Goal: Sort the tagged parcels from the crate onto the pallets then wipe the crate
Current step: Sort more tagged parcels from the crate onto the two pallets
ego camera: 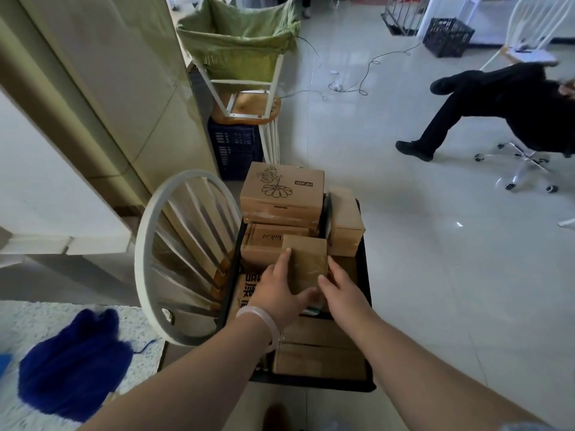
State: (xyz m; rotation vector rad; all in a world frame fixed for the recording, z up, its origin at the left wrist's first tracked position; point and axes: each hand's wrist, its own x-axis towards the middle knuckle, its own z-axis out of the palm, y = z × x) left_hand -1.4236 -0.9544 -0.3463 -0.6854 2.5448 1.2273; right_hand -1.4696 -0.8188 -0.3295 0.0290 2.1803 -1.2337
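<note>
Sorting is, I judge, only at its beginning; wiping is not yet started.
The blue cloth [74, 362] lies unused at the left. My left hand [280, 290] and right hand [342, 293] grip the small parcel [306, 262] between them, on top of the full crate [314, 384]. I see no pallets.

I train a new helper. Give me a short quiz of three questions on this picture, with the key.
1. True or false: the left hand and the right hand both grip the small parcel.
2. Which wrist wears the pale bracelet? A) left B) right C) neither
3. Fill in (near/far): the flower box sits at the ___ end of the crate.
Key: 1 true; 2 A; 3 far.
</note>
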